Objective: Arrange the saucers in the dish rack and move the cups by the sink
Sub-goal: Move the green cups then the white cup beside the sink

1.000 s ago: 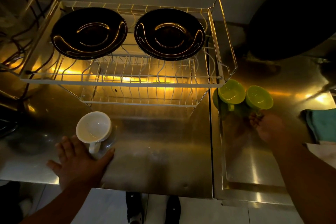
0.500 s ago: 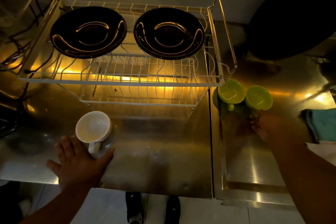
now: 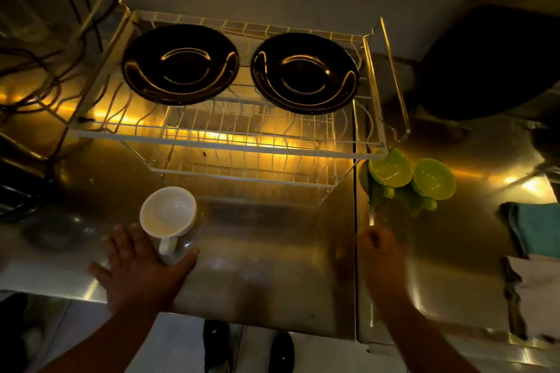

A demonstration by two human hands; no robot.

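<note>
In the head view, the white cup is seen on the steel worktop, directly ahead of the left hand, handle turned toward the palm; its fingers are spread flat, thumb beside the handle, nothing gripped. The right hand is loosely curled and empty, apart from the two green cups near the dish rack. The left hand is judged nearer.

Two glossy black round saucers sat in a white wire dish rack. One ceramic cup was white, two cups lime green, a folded cloth teal.
</note>
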